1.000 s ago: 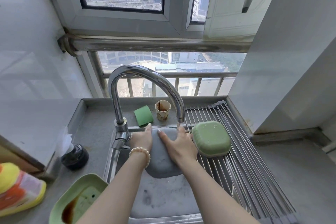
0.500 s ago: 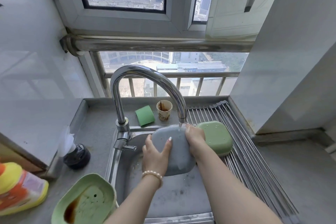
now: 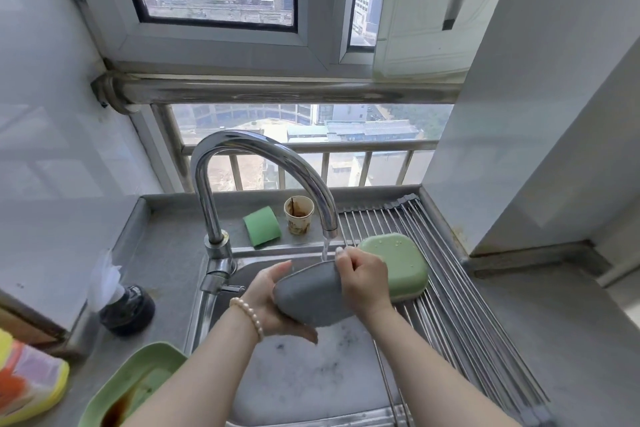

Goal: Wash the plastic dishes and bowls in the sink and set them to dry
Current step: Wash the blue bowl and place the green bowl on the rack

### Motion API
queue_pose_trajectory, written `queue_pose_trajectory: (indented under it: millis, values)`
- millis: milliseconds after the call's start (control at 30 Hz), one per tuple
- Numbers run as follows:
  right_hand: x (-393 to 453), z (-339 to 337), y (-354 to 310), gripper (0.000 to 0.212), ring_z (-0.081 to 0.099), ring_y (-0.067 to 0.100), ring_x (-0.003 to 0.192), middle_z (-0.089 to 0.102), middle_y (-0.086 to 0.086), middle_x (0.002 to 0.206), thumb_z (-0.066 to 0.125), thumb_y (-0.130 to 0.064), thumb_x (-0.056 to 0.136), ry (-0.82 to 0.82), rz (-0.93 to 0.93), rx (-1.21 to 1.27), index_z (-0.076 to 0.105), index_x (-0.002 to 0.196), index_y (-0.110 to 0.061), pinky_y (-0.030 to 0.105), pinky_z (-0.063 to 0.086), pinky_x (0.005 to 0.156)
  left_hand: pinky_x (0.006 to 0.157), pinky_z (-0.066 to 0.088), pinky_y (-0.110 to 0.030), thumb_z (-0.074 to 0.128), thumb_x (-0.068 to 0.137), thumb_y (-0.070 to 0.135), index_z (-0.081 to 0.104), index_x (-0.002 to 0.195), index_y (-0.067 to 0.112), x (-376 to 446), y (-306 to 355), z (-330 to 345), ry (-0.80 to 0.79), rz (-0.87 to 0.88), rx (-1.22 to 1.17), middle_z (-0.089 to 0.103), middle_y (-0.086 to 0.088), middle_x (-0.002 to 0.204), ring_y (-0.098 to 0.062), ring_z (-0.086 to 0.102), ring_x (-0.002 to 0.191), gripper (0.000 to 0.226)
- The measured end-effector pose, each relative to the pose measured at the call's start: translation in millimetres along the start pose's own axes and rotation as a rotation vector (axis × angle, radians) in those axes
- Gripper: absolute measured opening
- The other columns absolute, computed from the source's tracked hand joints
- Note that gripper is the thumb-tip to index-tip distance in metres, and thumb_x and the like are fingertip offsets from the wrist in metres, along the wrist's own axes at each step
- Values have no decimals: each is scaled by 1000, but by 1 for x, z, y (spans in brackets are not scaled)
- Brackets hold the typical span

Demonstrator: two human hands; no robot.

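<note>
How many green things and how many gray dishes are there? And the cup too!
Green: 3 — upside-down dish on the rack, dirty dish at the lower left, sponge
Gray: 1 — dish held in both hands under the tap
Cups: 1 — stained paper cup
Total: 5

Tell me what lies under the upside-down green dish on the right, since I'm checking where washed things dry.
The rounded green plastic dish rests upside down on the metal roll-up drying rack, whose rods span the steel sink. Anything beneath the dish is covered.
</note>
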State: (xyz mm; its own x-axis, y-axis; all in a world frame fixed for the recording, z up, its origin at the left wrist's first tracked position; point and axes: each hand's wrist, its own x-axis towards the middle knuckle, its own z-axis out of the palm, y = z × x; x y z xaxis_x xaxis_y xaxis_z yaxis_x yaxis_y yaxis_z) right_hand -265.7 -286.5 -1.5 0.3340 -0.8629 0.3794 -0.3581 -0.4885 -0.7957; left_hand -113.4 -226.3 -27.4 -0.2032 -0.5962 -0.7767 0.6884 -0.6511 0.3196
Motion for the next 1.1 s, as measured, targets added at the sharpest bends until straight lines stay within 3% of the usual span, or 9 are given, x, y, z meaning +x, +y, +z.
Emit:
queue_pose_trajectory:
  millis: [133,233,333,433,533,700,833,967,1100]
  values:
    - [-10,-2,0,30,28,10,50,33,-3,53,43,-19,82,-93,-435,-2,33,53,-17,25,23,48,83,54,-50,51,83,53,51,121,-13,5,2,-13,-88,-75,65,60,-31,112,-46,63,90,76]
    - [-15,-5,2,24,30,15,56,36,3,60,43,-16,77,-175,-544,-41,36,55,-11,29,27,50,84,55,-32,56,88,42,57,118,-7,19,2,-19,22,42,182,66,-22,108,-30,67,91,58]
    - [-11,-15,11,28,40,21,63,46,7,67,37,-23,78,-408,-506,-197,48,58,-6,33,37,61,111,35,-42,52,92,48,49,134,-3,30,-4,-33,98,185,185,57,-23,129,-33,54,120,66]
    - [-18,-9,18,67,52,31,98,61,17,101,13,-40,74,-776,-400,-659,64,94,-1,38,37,97,88,54,-43,40,97,51,56,122,4,30,-6,-28,261,405,234,69,-17,109,-31,66,99,56]
    - [-27,7,18,84,10,32,146,12,20,157,8,-57,90,-891,-76,-967,16,150,1,42,1,120,112,35,-42,41,96,48,44,140,9,30,-12,-10,390,630,328,48,-5,143,-24,46,130,59]
    - [-15,34,-8,71,-24,29,143,-24,16,155,18,-51,100,-856,60,-793,-10,152,-12,46,-15,116,114,30,-43,36,102,35,32,146,11,36,-23,7,323,715,-28,39,-5,148,-26,40,135,50]
    - [-25,39,-15,61,-11,15,147,-4,3,161,23,-32,102,-987,-133,-583,-4,153,-15,44,-14,117,105,41,-46,36,101,40,40,138,8,28,-19,1,263,668,-115,52,-16,135,-30,54,121,49]
    - [-29,17,-7,49,5,21,147,15,5,159,20,-35,105,-1074,-258,-621,29,147,-11,42,3,117,97,47,-53,38,98,47,46,128,10,25,-17,-10,274,679,-141,62,-21,120,-38,61,109,49]
    - [-24,29,-5,91,-9,23,147,-8,8,160,-3,-67,84,-905,2,-769,2,153,-8,37,-2,119,107,38,-50,37,94,57,35,143,19,23,-22,2,306,644,-130,44,-10,144,-32,48,128,62]
